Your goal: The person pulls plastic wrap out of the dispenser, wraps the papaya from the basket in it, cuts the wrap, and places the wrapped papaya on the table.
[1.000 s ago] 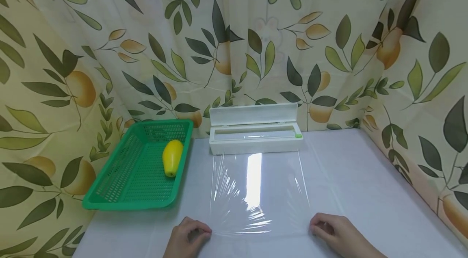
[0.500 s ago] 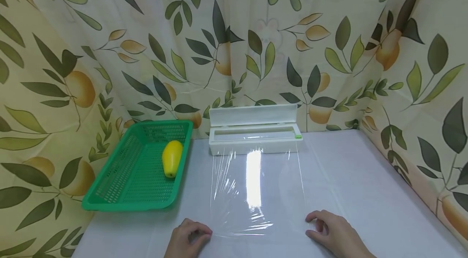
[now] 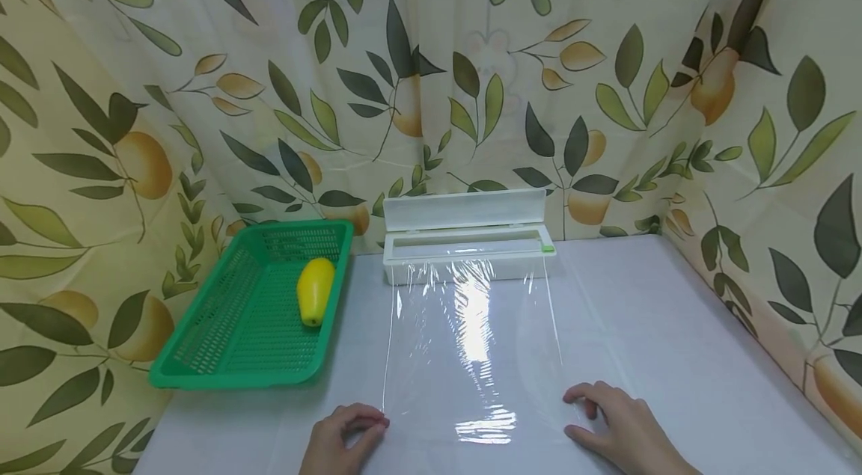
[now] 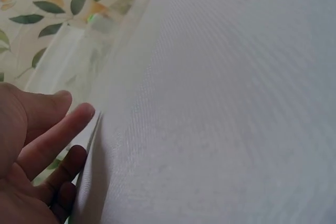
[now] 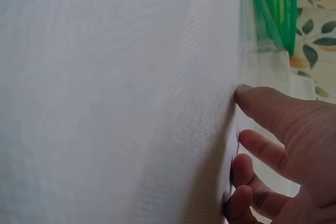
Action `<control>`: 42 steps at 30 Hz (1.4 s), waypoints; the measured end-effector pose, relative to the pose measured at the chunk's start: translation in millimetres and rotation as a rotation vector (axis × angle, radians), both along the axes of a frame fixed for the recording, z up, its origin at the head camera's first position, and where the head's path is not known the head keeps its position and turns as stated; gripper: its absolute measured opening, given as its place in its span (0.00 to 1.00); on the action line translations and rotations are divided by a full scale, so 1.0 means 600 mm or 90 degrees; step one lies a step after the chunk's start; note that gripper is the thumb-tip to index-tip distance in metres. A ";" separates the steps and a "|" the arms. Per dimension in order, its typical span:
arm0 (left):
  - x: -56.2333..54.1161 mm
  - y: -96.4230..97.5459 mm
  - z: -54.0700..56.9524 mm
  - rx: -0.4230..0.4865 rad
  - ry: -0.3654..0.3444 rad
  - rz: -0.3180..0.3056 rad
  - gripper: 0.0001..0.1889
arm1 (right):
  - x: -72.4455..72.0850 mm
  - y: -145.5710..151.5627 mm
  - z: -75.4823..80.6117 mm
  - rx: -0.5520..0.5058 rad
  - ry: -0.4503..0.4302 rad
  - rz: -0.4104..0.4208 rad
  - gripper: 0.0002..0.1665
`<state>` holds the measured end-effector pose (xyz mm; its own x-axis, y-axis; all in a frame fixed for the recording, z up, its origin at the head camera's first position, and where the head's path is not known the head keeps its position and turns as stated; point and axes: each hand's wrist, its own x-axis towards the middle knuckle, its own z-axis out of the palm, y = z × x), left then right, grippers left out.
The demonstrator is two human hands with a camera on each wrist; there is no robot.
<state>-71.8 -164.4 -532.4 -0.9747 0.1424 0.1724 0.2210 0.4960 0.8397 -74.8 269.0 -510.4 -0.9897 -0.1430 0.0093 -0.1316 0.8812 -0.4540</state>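
Observation:
A sheet of clear cling film [image 3: 474, 325] runs from a white dispenser box [image 3: 471, 268] toward me, flat over the white cloth. At its near left corner is my left hand [image 3: 345, 439], its fingertips at the film's edge. The left wrist view shows this thumb and index finger [image 4: 55, 140] slightly apart. By the near right corner, my right hand [image 3: 622, 426] has its thumb and index finger spread, with nothing gripped between them. In the right wrist view, the right thumb [image 5: 262, 103] touches down near the cloth. The film itself is barely visible in the wrist views.
Left of the film stands a green plastic basket [image 3: 249, 378], holding one yellow fruit [image 3: 315, 292]. The dispenser's lid [image 3: 465, 210] is raised, and a small green cutter slide [image 3: 548, 248] sits at its right end. A leaf-patterned curtain [image 3: 431, 86] encloses the back and sides.
The right hand's thumb and index finger have parted from the film's corner. The film has slackened, its glare shifting into ripples. The left hand has barely moved.

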 end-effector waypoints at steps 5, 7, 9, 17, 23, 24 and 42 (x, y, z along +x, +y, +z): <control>0.002 0.001 -0.005 0.034 -0.012 0.037 0.10 | 0.002 0.001 -0.003 -0.015 0.025 0.008 0.24; 0.001 0.000 -0.005 0.046 -0.030 0.052 0.11 | 0.004 0.002 -0.004 -0.014 0.049 0.016 0.24; 0.000 -0.001 -0.005 0.058 -0.042 0.057 0.12 | 0.005 0.002 -0.005 -0.009 0.062 0.020 0.24; -0.004 -0.003 0.010 0.047 -0.078 0.028 0.14 | -0.001 0.000 -0.002 -0.011 0.031 0.023 0.25; -0.007 0.004 0.045 0.080 -0.023 0.005 0.11 | -0.002 0.001 0.000 -0.011 0.025 0.033 0.25; -0.008 0.006 0.053 0.087 -0.005 0.002 0.10 | -0.002 0.001 0.000 -0.009 0.022 0.032 0.25; -0.111 -0.035 0.262 -0.018 0.315 -0.002 0.13 | -0.012 -0.006 0.011 0.007 -0.040 -0.018 0.27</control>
<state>-138.6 -185.2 -375.1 -0.7768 0.1568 0.6099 0.5911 0.5156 0.6203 -81.9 265.2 -504.0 -0.9919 -0.1153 -0.0539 -0.0789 0.8893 -0.4505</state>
